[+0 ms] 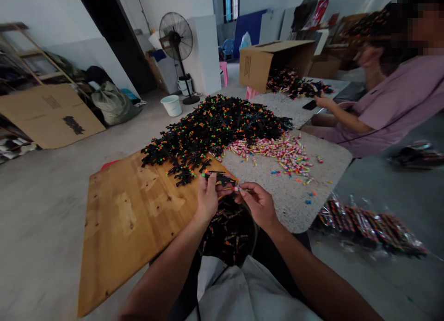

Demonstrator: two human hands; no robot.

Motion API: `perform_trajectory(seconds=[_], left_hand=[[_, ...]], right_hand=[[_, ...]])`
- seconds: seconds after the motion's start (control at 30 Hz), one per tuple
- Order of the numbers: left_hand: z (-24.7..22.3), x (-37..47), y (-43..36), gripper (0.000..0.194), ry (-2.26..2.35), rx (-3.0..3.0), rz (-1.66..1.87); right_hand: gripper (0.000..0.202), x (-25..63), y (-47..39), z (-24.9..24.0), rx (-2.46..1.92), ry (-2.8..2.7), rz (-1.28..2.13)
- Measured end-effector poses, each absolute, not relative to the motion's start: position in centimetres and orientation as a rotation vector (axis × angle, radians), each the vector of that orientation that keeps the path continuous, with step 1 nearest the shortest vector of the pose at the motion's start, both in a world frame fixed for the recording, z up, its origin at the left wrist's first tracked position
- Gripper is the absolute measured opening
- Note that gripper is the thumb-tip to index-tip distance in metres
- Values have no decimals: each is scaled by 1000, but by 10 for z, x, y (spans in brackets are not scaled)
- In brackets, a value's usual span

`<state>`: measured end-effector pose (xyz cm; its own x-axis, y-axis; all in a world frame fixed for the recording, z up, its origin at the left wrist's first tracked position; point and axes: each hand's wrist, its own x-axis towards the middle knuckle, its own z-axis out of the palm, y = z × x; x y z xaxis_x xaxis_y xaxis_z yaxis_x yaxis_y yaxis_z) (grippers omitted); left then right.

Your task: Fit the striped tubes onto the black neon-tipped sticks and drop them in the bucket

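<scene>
My left hand (pixel 208 198) is closed around several small black plastic pieces (pixel 222 177) with orange tips, shaped like toy guns. In my right hand (pixel 260 204), thumb and fingers pinch a small tube (pixel 237 189) with a red-and-white wrapper, up against the pieces in the left hand. Whether the tube is joined to a piece I cannot tell. Below both hands, a round container at my lap holds dark pieces (pixel 231 233) with colourful tubes among them. Ahead lies a large heap of black toy-gun pieces (pixel 222 122), and beside it a pile of small colourful tubes (pixel 277 152).
The heaps spread over a wooden board (pixel 128 214) and a speckled tabletop (pixel 294 210). A person in a pink top (pixel 391 99) sits at the right by a tipped cardboard box (pixel 256 69). Bagged pieces (pixel 371 224) lie on the floor. A fan (pixel 175 34) and a bucket (pixel 171 106) stand behind.
</scene>
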<state>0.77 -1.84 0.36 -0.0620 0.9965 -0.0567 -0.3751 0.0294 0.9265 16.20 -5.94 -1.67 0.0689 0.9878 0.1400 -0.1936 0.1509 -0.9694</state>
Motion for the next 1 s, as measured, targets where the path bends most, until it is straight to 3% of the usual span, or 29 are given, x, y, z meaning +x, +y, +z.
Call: perform_trajectory(seconds=[0.4, 0.63, 1.0], left_hand=[[0, 10, -19, 40, 1068, 852, 1391], [-2, 13, -25, 33, 1221, 877, 1510], [3, 16, -48, 20, 1440, 965, 1659]], right_hand=[[31, 161, -62, -20, -1014, -1093, 1093], [20, 153, -69, -22, -1047, -1274, 870], [27, 138, -77, -26, -979, -1007, 1150]])
